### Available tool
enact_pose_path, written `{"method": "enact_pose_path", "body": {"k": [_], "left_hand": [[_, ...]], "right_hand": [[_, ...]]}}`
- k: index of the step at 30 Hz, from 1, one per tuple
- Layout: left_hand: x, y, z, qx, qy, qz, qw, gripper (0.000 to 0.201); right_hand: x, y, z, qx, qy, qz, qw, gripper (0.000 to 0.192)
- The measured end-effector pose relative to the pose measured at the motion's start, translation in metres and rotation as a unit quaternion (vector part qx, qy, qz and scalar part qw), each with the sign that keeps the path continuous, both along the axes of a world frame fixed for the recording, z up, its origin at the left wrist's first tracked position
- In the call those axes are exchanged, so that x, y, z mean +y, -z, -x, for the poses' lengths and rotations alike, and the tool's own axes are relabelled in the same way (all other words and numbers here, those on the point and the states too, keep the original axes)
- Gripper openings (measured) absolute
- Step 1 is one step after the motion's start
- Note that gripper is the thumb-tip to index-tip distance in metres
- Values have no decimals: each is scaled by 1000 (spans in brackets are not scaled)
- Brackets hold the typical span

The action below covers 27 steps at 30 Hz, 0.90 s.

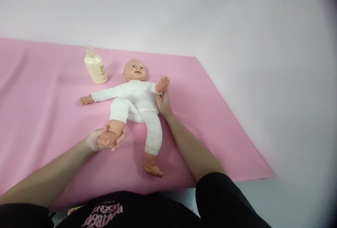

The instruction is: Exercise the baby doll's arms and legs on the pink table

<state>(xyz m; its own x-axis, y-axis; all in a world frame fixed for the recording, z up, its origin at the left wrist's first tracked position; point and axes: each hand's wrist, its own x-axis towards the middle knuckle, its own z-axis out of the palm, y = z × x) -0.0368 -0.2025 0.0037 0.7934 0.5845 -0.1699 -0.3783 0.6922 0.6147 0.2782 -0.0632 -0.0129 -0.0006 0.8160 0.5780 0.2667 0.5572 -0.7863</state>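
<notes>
1. While lying face up near the middle of the pink sheet, baby doll with both arms spread wide and legs apart.
2. Dressed in a white suit, with bare feet and bare hands.
3. Left hand cupped under one doll foot, fingers curled round it, thumb on top.
4. Right hand pressed to the doll's side, just under its raised arm; fingers close together and touching the white suit. Cannot tell if gripping or only resting.
5. Other doll foot free, pointing at the near edge of the sheet.
6. Cream bottle with a pump top, standing upright near the far edge, just beside the doll's head, not touching.
</notes>
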Motion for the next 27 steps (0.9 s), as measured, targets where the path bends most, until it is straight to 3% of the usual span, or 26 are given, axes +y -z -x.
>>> {"method": "enact_pose_path", "body": {"k": [6, 10, 15, 20, 24, 27], "left_hand": [[3, -25, -19, 12, -86, 33, 996, 39], [1, -27, -20, 17, -69, 20, 997, 42], [-2, -21, -13, -26, 105, -41, 993, 57], [-4, -34, -15, -4, 317, -106, 943, 56], [-6, -37, -19, 78, 336, -175, 922, 48], [-7, -36, -21, 124, 313, -216, 917, 42]], "right_hand": [[-7, -2, 4, -220, -43, -96, 970, 47], [-10, -4, 5, -247, -48, -115, 961, 44], [-8, 0, 4, -123, -27, -65, 990, 53], [-4, -9, 2, 43, 51, -9, 998, 78], [3, -10, -7, 152, 91, 35, 984, 86], [13, 2, -15, 254, 96, 136, 953, 82]]}}
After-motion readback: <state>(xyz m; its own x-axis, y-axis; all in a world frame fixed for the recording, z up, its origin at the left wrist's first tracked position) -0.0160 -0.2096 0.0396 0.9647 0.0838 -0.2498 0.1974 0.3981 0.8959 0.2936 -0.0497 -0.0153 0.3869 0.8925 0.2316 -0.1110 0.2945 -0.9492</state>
